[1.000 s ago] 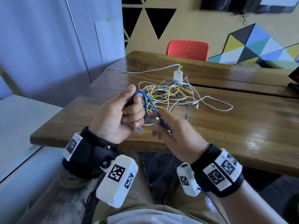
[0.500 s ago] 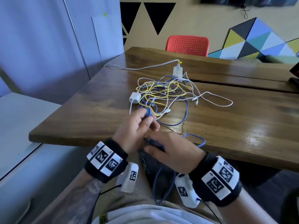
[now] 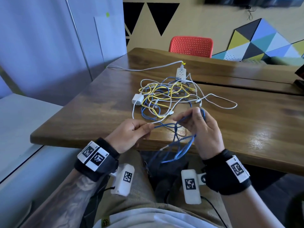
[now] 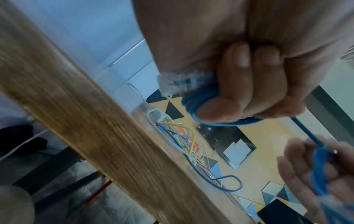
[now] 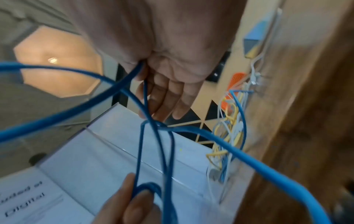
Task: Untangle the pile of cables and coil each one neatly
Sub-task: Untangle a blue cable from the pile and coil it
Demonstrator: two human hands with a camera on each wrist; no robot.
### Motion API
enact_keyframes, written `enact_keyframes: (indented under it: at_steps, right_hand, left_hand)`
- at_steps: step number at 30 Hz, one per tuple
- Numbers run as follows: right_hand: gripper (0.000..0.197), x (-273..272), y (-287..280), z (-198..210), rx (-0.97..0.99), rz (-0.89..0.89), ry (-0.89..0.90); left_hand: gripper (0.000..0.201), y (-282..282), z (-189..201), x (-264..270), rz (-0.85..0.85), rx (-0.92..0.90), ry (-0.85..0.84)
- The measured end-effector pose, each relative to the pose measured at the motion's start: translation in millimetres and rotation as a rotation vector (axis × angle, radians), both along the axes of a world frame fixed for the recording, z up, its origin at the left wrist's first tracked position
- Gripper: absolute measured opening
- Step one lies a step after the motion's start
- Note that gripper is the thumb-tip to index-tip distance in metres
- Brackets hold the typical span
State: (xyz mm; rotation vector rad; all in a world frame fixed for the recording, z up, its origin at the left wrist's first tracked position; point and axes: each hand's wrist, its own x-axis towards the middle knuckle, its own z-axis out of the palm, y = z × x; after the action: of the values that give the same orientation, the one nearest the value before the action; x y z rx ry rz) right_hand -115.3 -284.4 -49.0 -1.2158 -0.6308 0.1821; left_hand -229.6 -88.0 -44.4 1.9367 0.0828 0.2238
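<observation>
- Blue cable (image 3: pixel 166 125) spans the two hands above the near edge of the wooden table (image 3: pixel 246 122); slack loops hang below toward the lap.
- Left hand (image 3: pixel 131 134): fingers curled round several small turns of the cable, its clear plug (image 4: pixel 182 82) beside the thumb, as the left wrist view shows.
- Right hand (image 3: pixel 201 127): fingers close round strands that cross in what looks like a knot (image 5: pixel 159 124).
- Cable pile (image 3: pixel 166 96) of yellow, white and blue leads lies mid-table, with a white charger (image 3: pixel 137 99) at its left edge.
- Risk: pulling the hands apart probably tightens the knot rather than freeing it.
- Risk: the blue cable may run on into the pile; a hard tug could drag the pile toward the edge.
- Risk: hanging loops may snag each other or slip from the left hand's coil.
</observation>
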Motion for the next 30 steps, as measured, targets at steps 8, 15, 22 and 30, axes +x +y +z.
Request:
enact_keyframes:
  at_steps: [8,15,22,30]
  right_hand:
    - [0.036,17.0,-6.6,-15.5,0.057,-0.152,0.375]
    - [0.029,18.4,-30.4,-55.3,-0.814,-0.124,-0.322]
    - [0.022,-3.2,-20.5,-42.3,-0.955,-0.026,-0.418]
    - [0.044,23.5,-24.7,13.7,-0.391,-0.513,-0.322]
  left_hand:
    - [0.041,24.6,3.9,-7.6,0.148,-0.423,-0.056]
    - [0.043,79.9,41.6,-11.9,0.436,-0.909,-0.293]
    - [0.043,37.5,28.5,13.2,0.419,-0.617,-0.13]
    - [0.042,10.7,25.8,19.7,0.432,-0.322,-0.048]
